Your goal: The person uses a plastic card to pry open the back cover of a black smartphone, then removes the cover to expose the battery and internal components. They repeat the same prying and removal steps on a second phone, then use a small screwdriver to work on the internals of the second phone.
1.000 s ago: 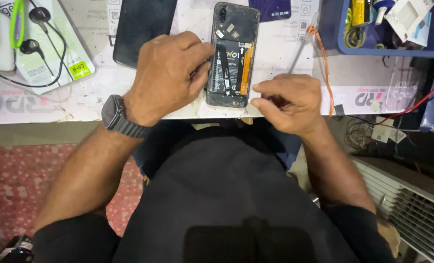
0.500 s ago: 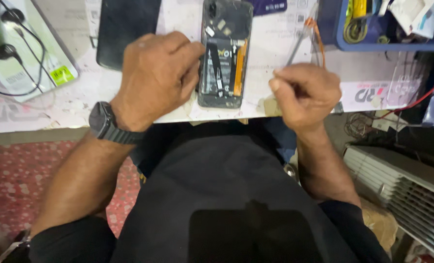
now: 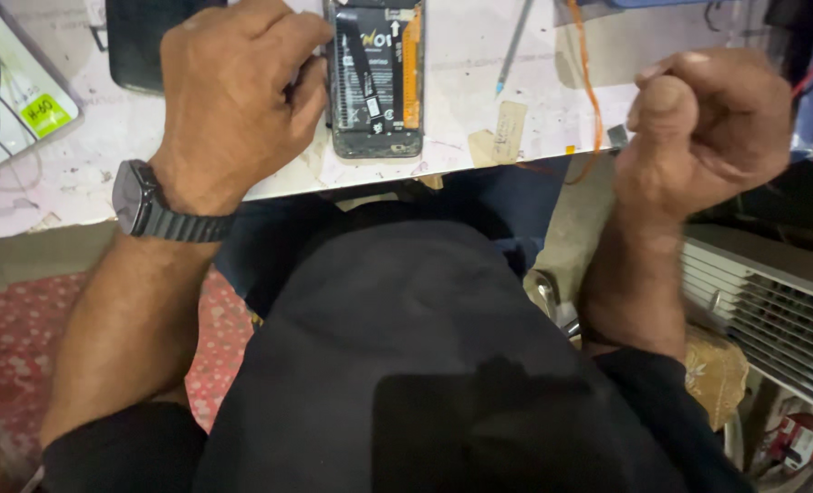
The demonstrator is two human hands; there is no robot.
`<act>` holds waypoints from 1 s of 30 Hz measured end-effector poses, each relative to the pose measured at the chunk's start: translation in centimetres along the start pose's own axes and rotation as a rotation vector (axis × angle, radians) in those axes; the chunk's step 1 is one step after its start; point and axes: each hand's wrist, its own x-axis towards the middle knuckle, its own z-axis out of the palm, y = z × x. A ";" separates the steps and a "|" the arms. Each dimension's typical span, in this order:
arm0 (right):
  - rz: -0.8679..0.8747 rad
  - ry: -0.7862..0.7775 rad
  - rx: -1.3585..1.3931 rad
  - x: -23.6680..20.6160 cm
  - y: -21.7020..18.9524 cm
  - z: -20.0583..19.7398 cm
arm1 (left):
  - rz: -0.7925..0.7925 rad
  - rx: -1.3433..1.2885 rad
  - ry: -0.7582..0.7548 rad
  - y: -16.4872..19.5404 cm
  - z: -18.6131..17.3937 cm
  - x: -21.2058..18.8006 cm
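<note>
An opened phone (image 3: 375, 82) with its back cover off lies on the white worktable (image 3: 461, 100), showing a black battery and an orange strip. My left hand (image 3: 233, 91), with a black watch (image 3: 142, 201) on its wrist, rests against the phone's left edge and grips it with curled fingers. My right hand (image 3: 708, 128) is closed in a fist at the table's right edge, well away from the phone. Nothing can be seen inside the fist.
A thin tool (image 3: 514, 46) and an orange wire (image 3: 589, 82) lie right of the phone, with a tan paper scrap (image 3: 502, 137) near the edge. A dark slab (image 3: 142, 46) and a white tray (image 3: 14, 100) sit at the left. A ribbed grille (image 3: 771, 310) stands low on the right.
My right hand has pulled away from the phone's lower right corner to the right and closed into a fist. The left hand stays on the phone. The view has shifted closer and downward.
</note>
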 end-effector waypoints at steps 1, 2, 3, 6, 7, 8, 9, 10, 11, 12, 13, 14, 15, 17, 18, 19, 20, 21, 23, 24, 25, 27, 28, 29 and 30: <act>0.011 -0.010 -0.036 0.3 -0.4 -0.7 | -0.005 0.003 -0.005 0.1 -0.1 0.1; 0.035 -0.046 -0.091 0.6 -0.8 -1.2 | -0.008 0.006 -0.005 0.2 -0.2 0.2; 0.057 -0.083 -0.146 0.9 -1.3 -1.6 | -0.011 0.010 -0.006 0.3 -0.2 0.3; 0.103 -0.256 -0.326 2.5 -2.8 -2.0 | -0.018 0.008 -0.001 0.6 -0.3 0.4; 0.080 -0.304 -0.358 3.1 -3.1 -1.6 | -0.024 0.000 -0.001 0.7 -0.3 0.4; 0.094 -0.338 -0.416 3.4 -3.8 -1.0 | -0.030 -0.008 -0.002 0.8 -0.3 0.4; 0.107 -0.373 -0.473 3.8 -4.4 -0.4 | -0.046 -0.008 -0.016 0.8 -0.3 0.4; 0.156 -0.395 -0.551 4.0 -5.3 0.4 | -0.062 -0.009 -0.031 0.9 -0.4 0.4; 0.203 -0.418 -0.555 4.2 -5.6 1.5 | -0.074 -0.008 -0.039 0.9 -0.3 0.5; 0.249 -0.438 -0.561 4.4 -5.9 2.3 | -0.086 -0.008 -0.048 1.0 -0.3 0.5; 0.171 -0.462 -0.550 4.6 -6.1 2.9 | -0.093 -0.004 -0.049 1.1 -0.3 0.6; 0.091 -0.485 -0.541 4.6 -6.4 3.4 | -0.099 -0.001 -0.048 1.2 -0.3 0.7; 0.010 -0.508 -0.531 4.9 -6.4 3.5 | -0.108 -0.007 -0.049 1.3 -0.3 0.8; 0.044 -0.493 -0.599 6.0 -6.1 2.2 | -0.128 -0.016 -0.053 1.6 -0.5 1.1; 0.063 -0.486 -0.631 6.6 -5.7 1.3 | -0.137 -0.017 -0.054 1.8 -0.6 1.2; 0.085 -0.446 -0.661 7.5 -5.0 0.2 | -0.148 -0.018 -0.058 1.9 -0.6 1.4; 0.109 -0.408 -0.689 8.5 -4.1 -1.0 | -0.161 -0.019 -0.063 2.1 -0.6 1.5; 0.134 -0.370 -0.716 9.5 -3.0 -1.7 | -0.161 -0.018 -0.061 2.2 -0.7 1.5; 0.164 -0.420 -0.592 11.1 -0.4 -2.1 | -0.160 -0.013 -0.052 2.4 -0.8 1.8; 0.177 -0.446 -0.527 11.9 1.0 -2.1 | -0.160 -0.010 -0.052 2.5 -0.9 1.9; 0.204 -0.462 -0.502 12.5 2.4 -1.5 | -0.162 -0.007 -0.053 2.5 -1.0 1.9; 0.260 -0.495 -0.450 13.5 4.6 -0.2 | -0.167 -0.014 -0.049 2.7 -1.0 2.0; 0.248 -0.510 -0.552 13.8 5.3 0.3 | -0.169 -0.024 -0.047 2.8 -1.1 2.0; 0.237 -0.523 -0.655 14.1 5.8 0.9 | -0.171 -0.035 -0.046 2.8 -1.2 2.0; 0.226 -0.537 -0.757 14.3 6.1 1.3 | -0.171 -0.038 -0.046 2.8 -1.3 2.1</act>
